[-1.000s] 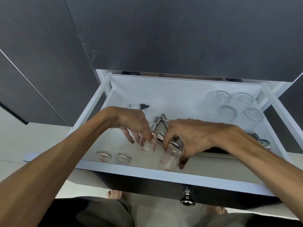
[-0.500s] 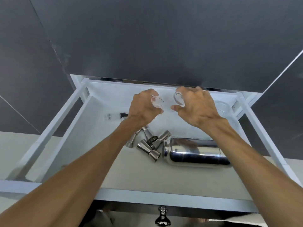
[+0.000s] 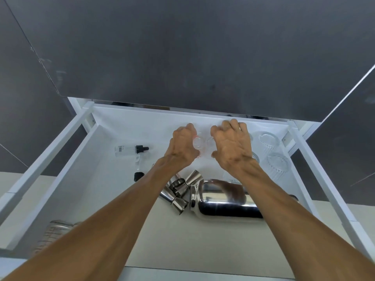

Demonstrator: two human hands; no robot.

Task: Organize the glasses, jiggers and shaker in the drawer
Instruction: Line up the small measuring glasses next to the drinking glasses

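Note:
My left hand (image 3: pixel 181 148) grips a small clear measuring glass with red markings (image 3: pixel 197 146) near the back of the open white drawer (image 3: pixel 67 179). Beside it, my right hand (image 3: pixel 232 147) holds a second small clear glass (image 3: pixel 210 143); the two glasses sit side by side, low over the drawer floor. A polished steel shaker (image 3: pixel 225 201) lies on its side under my right forearm. Several steel jiggers (image 3: pixel 179 191) are heaped against its left end. Ribbed clear glasses (image 3: pixel 268 139) stand at the back right.
Two clear dropper bottles with black caps (image 3: pixel 130 149) lie at the left of the drawer. Another small marked glass (image 3: pixel 54 232) stands at the front left corner, partly behind my left arm. Dark cabinet fronts (image 3: pixel 182 47) overhang the drawer's back.
Both hands picked a small glass each from the drawer's front, carried them to the back and have now lowered them side by side near the back wall.

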